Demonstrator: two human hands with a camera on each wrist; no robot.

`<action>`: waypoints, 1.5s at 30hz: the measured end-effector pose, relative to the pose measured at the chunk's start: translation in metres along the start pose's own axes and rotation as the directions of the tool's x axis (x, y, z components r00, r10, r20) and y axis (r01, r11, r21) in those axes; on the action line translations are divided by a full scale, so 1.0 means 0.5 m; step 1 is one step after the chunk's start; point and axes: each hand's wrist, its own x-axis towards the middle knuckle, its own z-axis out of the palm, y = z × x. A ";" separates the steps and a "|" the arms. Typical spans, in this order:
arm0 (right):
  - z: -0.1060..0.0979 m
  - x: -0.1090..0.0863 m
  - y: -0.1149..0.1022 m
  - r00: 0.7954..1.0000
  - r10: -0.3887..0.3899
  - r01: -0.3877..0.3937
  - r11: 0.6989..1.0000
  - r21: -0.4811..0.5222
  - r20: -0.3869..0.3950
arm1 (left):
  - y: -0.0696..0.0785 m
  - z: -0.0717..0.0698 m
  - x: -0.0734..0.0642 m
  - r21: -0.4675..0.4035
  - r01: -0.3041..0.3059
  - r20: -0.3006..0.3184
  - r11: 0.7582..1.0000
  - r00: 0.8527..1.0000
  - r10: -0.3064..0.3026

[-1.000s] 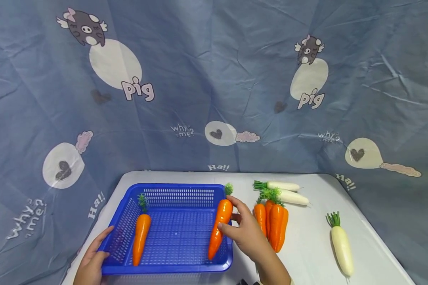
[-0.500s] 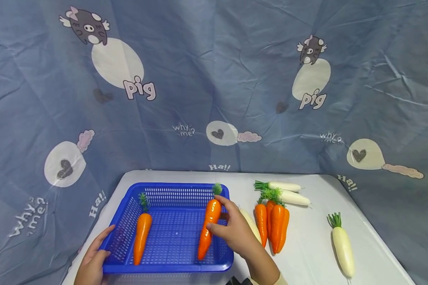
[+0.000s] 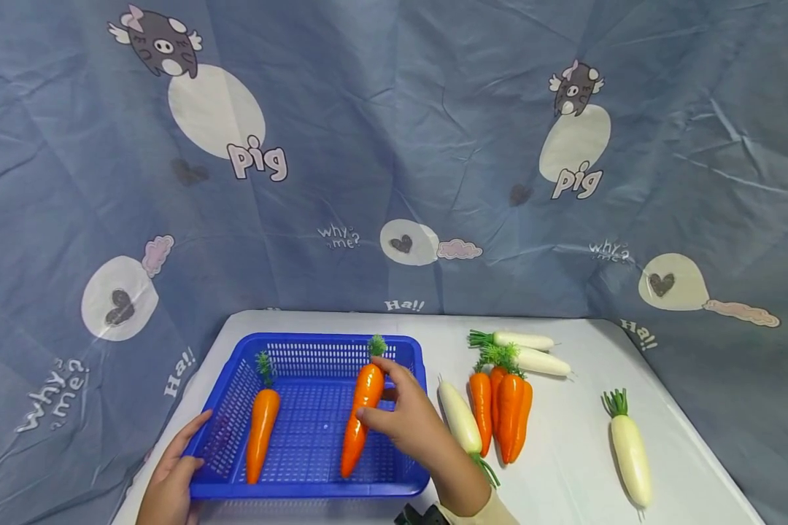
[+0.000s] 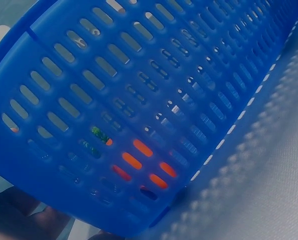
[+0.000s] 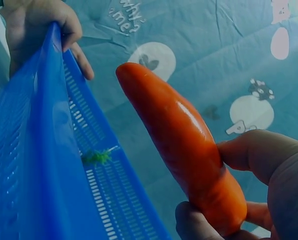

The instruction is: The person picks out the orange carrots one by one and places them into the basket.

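My right hand [image 3: 403, 412] pinches an orange carrot [image 3: 362, 415] with a green tuft over the right half of a blue plastic basket [image 3: 308, 490]. In the right wrist view the thumb and fingers grip the thick end of the carrot [image 5: 176, 135]. A second carrot [image 3: 260, 434] lies inside the basket on its left side, its tip toward the near edge. My left hand [image 3: 169, 477] holds the basket's left rim near the front corner. Through the slots of the basket wall [image 4: 88, 75], the left wrist view shows bits of orange and green.
Right of the basket stands a bunch of several carrots [image 3: 508, 415], with a white radish [image 3: 460, 415] beside it. Two more white radishes [image 3: 538, 362] lie behind, and another radish [image 3: 630, 459] lies far right. A patterned blue cloth [image 3: 394, 160] hangs behind the white table [image 3: 565, 467].
My right hand has carried the carrot leftward from the basket's right wall toward its middle. The radish by the bunch has come into view behind the arm. The left hand stays on the rim.
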 end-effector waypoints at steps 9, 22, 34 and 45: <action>0.016 0.017 -0.002 1.000 0.006 -0.005 0.999 -0.037 0.014 | -0.005 -0.002 0.001 0.007 -0.036 0.021 0.999 0.999 0.036; 0.038 0.048 -0.042 0.999 -0.020 0.024 0.997 -0.079 0.046 | 0.002 0.003 -0.003 -0.016 -0.012 -0.014 1.000 1.000 0.012; 0.076 0.072 -0.071 0.993 -0.056 0.068 0.990 -0.120 0.104 | 0.005 0.009 -0.004 -0.014 -0.036 -0.016 0.999 0.999 0.035; 0.109 0.090 -0.075 0.992 -0.017 0.036 0.988 -0.150 0.129 | 0.008 0.012 -0.008 -0.019 -0.029 -0.017 0.999 0.999 0.028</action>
